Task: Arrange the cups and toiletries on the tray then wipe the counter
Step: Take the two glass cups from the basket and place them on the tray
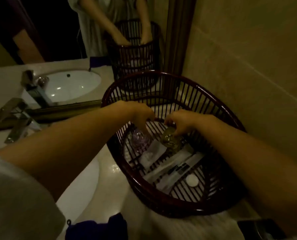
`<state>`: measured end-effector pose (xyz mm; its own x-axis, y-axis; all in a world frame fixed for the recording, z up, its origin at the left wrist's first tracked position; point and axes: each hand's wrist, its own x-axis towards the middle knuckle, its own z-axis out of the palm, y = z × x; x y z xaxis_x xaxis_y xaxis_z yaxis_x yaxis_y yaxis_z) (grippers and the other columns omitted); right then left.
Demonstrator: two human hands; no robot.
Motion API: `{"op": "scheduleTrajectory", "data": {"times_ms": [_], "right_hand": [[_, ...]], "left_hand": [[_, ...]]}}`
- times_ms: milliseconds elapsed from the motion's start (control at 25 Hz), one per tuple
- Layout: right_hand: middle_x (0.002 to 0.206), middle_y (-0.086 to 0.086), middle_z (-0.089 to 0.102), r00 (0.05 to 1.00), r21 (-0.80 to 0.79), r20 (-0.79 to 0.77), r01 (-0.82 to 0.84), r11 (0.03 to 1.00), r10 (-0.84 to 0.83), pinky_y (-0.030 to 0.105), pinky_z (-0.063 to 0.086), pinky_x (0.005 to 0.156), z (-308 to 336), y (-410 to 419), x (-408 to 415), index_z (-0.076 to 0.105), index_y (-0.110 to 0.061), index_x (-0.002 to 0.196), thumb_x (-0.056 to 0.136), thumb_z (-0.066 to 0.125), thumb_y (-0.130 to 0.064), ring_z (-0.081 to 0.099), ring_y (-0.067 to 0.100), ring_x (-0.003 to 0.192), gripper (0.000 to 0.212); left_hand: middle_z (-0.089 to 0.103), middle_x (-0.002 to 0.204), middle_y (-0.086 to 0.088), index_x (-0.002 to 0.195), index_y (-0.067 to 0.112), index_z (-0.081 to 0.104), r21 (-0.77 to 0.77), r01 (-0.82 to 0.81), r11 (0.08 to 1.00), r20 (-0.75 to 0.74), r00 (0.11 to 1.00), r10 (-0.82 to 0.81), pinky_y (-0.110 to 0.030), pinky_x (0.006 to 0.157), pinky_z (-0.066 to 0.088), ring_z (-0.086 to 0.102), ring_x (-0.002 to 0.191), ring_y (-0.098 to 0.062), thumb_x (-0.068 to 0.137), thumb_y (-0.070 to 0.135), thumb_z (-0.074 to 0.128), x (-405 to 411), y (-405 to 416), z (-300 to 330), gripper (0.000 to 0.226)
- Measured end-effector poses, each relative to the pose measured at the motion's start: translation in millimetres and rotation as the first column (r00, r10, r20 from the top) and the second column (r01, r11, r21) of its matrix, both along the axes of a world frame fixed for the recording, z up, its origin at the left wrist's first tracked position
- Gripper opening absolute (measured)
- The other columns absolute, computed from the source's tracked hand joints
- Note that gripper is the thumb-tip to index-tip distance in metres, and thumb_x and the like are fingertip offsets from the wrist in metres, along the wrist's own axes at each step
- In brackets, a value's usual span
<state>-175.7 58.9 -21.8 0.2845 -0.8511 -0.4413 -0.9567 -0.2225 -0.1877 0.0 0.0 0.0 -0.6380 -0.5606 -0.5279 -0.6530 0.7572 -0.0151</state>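
A dark red slatted basket tray (213,103) stands on the counter against the right wall. Both my hands reach into it. My left hand (140,113) grips the rim of a purple-tinted glass cup (140,139) at the tray's far left. My right hand (180,120) holds a greenish-yellow glass cup (170,139) beside it. White toiletry packets (153,155), a long white packet with dark lettering (177,168) and a small round white soap (192,181) lie on the tray floor.
The pale counter (109,184) holds a white sink (82,191) at lower left and a chrome tap (16,122). A dark blue cloth (99,227) lies at the near edge. A mirror (57,49) stands behind. A dark object (258,227) sits at lower right.
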Motion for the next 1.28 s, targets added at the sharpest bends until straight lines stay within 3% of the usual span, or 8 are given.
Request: {"op": "scheduleTrajectory", "data": {"times_ms": [200, 320, 400, 520, 640, 760, 1000, 1280], "right_hand": [[0.128, 0.007, 0.050, 0.997, 0.019, -0.043, -0.062, 0.998, 0.063, 0.039, 0.052, 0.084, -20, -11, 4, 0.047, -0.025, 0.128, 0.070, 0.074, -0.025, 0.051, 0.025, 0.111, 0.064], [0.128, 0.007, 0.050, 0.994, 0.029, -0.065, -0.081, 0.996, 0.083, 0.040, 0.053, 0.083, -29, -9, 1, 0.046, -0.025, 0.129, 0.068, 0.074, -0.027, 0.051, 0.026, 0.112, 0.066], [0.126, 0.009, 0.051, 0.996, 0.028, -0.057, -0.072, 0.997, 0.074, 0.040, 0.053, 0.083, -32, -10, -1, 0.045, -0.023, 0.129, 0.068, 0.075, -0.026, 0.052, 0.027, 0.110, 0.068], [0.118, 0.011, 0.052, 0.997, 0.040, -0.039, -0.068, 0.997, 0.070, 0.040, 0.053, 0.079, -35, -10, -2, 0.044, -0.020, 0.125, 0.067, 0.076, -0.024, 0.054, 0.027, 0.103, 0.066], [0.109, 0.010, 0.054, 0.999, 0.029, -0.018, -0.049, 0.998, 0.050, 0.036, 0.051, 0.068, -34, -9, -2, 0.044, -0.019, 0.116, 0.065, 0.077, -0.022, 0.053, 0.023, 0.091, 0.060], [0.107, 0.008, 0.054, 1.000, 0.031, 0.007, -0.007, 0.999, 0.006, 0.030, 0.046, 0.060, -31, -10, -3, 0.045, -0.021, 0.116, 0.065, 0.077, -0.019, 0.052, 0.021, 0.087, 0.060], [0.121, 0.007, 0.054, 0.999, -0.013, 0.032, 0.017, 1.000, -0.016, 0.031, 0.047, 0.071, -7, -11, -4, 0.047, -0.021, 0.123, 0.068, 0.077, -0.019, 0.052, 0.023, 0.103, 0.063], [0.118, 0.001, 0.058, 0.972, -0.256, 0.232, 0.079, 0.963, -0.018, 0.029, 0.043, 0.077, 81, 4, -1, 0.054, -0.023, 0.121, 0.066, 0.080, -0.025, 0.053, 0.019, 0.103, 0.060]], "left_hand": [[0.049, 0.134, -0.008, 0.136, 0.021, 0.038, 0.064, -0.072, 0.995, 0.174, 0.983, 0.060, -0.032, 0.079, 0.039, 0.049, 0.116, -0.026, 0.072, 0.042, 0.073, -11, -7, -18, 0.077], [0.046, 0.138, -0.009, 0.138, 0.020, 0.036, 0.069, -0.082, 0.994, 0.237, 0.970, 0.063, -0.032, 0.080, 0.041, 0.048, 0.121, -0.029, 0.072, 0.038, 0.075, -12, -4, -30, 0.078], [0.046, 0.136, -0.011, 0.137, 0.017, 0.037, 0.077, -0.119, 0.990, 0.228, 0.969, 0.099, -0.035, 0.085, 0.046, 0.050, 0.118, -0.030, 0.074, 0.033, 0.074, -11, -3, -34, 0.075], [0.050, 0.136, -0.013, 0.133, 0.012, 0.043, 0.174, -0.322, 0.931, 0.178, 0.940, 0.292, -0.040, 0.097, 0.047, 0.052, 0.119, -0.030, 0.084, 0.025, 0.065, -10, -1, -45, 0.056], [0.060, 0.124, -0.007, 0.126, 0.014, 0.053, 0.146, -0.325, 0.934, 0.098, 0.945, 0.314, -0.039, 0.093, 0.050, 0.059, 0.110, -0.025, 0.082, 0.021, 0.067, -11, 2, -48, 0.047], [0.053, 0.130, -0.008, 0.130, 0.015, 0.047, 0.124, -0.253, 0.960, 0.101, 0.965, 0.242, -0.037, 0.093, 0.049, 0.054, 0.115, -0.029, 0.076, 0.017, 0.074, -12, -1, -38, 0.061], [0.046, 0.137, -0.010, 0.133, 0.016, 0.046, 0.043, -0.097, 0.994, 0.210, 0.974, 0.086, -0.040, 0.099, 0.045, 0.047, 0.122, -0.028, 0.075, 0.028, 0.074, -10, 0, -13, 0.066], [0.055, 0.125, -0.006, 0.126, 0.019, 0.053, -0.048, -0.251, 0.967, -0.038, 0.968, 0.250, -0.037, 0.092, 0.048, 0.054, 0.109, -0.025, 0.071, 0.031, 0.076, 28, 12, 81, 0.061]]}}
